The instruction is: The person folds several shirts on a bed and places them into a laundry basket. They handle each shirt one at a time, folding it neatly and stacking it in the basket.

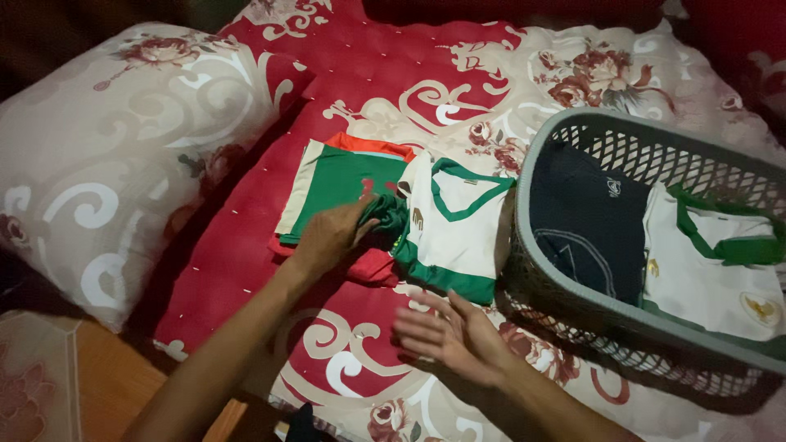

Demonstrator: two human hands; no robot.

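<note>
Head view looks down on a bed (385, 74) with a red and cream floral cover. The left hand (332, 236) lies on a small stack of folded shirts (344, 192) near the middle of the bed, fingers loosely curled and pressing on the green top one at its right edge, where a bunched green bit of cloth meets them; whether they pinch it I cannot tell. Red cloth shows under the stack. Just right of the stack, touching it, lies a folded white jersey (454, 229) with green trim. The right hand (446, 336) hovers nearer, over the cover, palm up and fingers spread, holding nothing, a little apart from the jersey's near edge. Right of the jersey stands a grey basket (565, 307) with lattice walls; inside are a dark shirt (585, 217) on its left and another white shirt (712, 270) with green trim on its right. A large pillow (123, 155) lies at the far left.
</note>
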